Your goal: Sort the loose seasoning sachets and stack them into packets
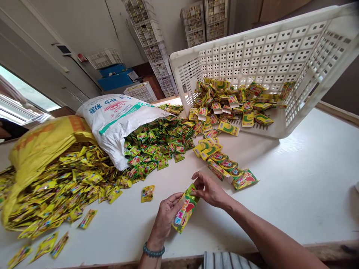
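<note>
My left hand (pixel 168 211), with a bead bracelet at the wrist, grips a small green and yellow candy box (pixel 184 216) along its side. The box is tilted, with its printed front facing up. At its upper end my right hand (pixel 209 189) has fingers and thumb closed on a small green candy packet (pixel 192 188), which is partly hidden by the fingers. Right of the hands lies a row of similar boxes (pixel 228 166), overlapping on the table. One yellow candy packet (pixel 147 194) lies by itself to the left of my left hand.
A white plastic crate (pixel 260 35) lies on its side at the back right, with many candy boxes (pixel 242 102) spilling out. A white sack (pixel 120 112) spills green packets (pixel 157 144); a yellow sack (pixel 47 138) spills yellow ones (pixel 75 179). Stacked crates (pixel 157 48) stand behind the white table (pixel 308 179).
</note>
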Tool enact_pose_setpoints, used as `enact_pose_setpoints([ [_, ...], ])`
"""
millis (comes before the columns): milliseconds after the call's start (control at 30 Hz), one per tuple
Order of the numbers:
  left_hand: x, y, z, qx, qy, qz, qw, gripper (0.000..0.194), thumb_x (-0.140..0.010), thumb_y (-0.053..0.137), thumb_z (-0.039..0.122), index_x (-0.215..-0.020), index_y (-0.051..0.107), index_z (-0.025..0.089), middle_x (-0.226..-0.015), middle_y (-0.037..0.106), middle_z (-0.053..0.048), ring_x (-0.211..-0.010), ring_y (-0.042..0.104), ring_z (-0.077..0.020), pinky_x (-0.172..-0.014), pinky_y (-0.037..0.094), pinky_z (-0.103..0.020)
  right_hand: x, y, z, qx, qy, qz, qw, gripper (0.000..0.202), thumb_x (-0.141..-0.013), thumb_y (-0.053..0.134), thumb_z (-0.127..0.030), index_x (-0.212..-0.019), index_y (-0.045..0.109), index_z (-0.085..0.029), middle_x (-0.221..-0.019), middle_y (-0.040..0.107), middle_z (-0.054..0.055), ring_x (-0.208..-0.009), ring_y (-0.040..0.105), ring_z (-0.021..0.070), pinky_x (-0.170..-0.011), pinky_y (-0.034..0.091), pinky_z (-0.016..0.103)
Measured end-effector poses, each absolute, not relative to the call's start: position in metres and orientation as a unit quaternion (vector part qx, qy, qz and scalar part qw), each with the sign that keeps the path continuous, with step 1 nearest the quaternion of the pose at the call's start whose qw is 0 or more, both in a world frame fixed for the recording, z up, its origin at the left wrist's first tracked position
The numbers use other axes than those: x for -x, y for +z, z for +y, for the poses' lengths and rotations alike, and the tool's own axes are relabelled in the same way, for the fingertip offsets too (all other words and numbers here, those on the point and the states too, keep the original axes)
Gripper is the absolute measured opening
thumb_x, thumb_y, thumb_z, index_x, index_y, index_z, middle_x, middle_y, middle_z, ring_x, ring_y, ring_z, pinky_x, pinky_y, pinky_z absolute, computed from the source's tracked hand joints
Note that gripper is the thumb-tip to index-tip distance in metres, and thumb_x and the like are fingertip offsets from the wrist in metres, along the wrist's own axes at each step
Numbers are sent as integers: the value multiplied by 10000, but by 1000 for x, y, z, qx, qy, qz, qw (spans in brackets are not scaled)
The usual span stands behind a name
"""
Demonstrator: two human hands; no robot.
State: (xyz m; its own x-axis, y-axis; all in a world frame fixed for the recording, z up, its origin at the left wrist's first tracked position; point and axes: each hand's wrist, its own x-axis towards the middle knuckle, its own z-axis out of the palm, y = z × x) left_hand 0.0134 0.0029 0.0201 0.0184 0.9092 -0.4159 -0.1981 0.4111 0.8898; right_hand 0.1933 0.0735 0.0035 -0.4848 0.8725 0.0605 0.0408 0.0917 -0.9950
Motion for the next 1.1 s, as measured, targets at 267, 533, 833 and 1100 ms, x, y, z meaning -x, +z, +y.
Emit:
enact_pose_setpoints([
  [267, -19, 12, 5, -329, 427, 574, 616, 513, -580, 864, 361, -1008, 695, 136, -931, 766, -111, -780, 712, -214, -705, 557, -284, -194, 1, 74, 405, 556, -641, 341, 331, -682, 690, -190, -924, 467, -222, -685, 551, -64, -587, 489, 111, -540, 362, 222],
  [533, -20, 11, 6, -352, 415, 581, 605, 499, -608, 846, 372, -1013, 698, 120, -939, 766, -124, -792, 714, -226, -721, 557, -299, -188, -1, 70, 442, 505, -666, 326, 211, -640, 680, -90, -767, 547, -194, -646, 526, -64, -609, 469, 102, -557, 329, 216],
  [833, -24, 12, 5, -294, 459, 569, 615, 493, -587, 866, 337, -989, 697, 108, -847, 768, -113, -701, 708, -196, -661, 554, -275, -195, 11, 74, 414, 591, -616, 315, 275, -639, 743, -140, -864, 590, -178, -748, 630, -9, -653, 569, 129, -597, 442, 236],
  [1100, -23, 15, 4, -283, 466, 572, 612, 500, -569, 875, 340, -975, 699, 107, -796, 763, -97, -678, 701, -188, -635, 549, -265, -194, 4, 72, 381, 631, -609, 293, 253, -605, 683, -53, -799, 583, -182, -687, 631, -30, -643, 602, 133, -613, 468, 237],
])
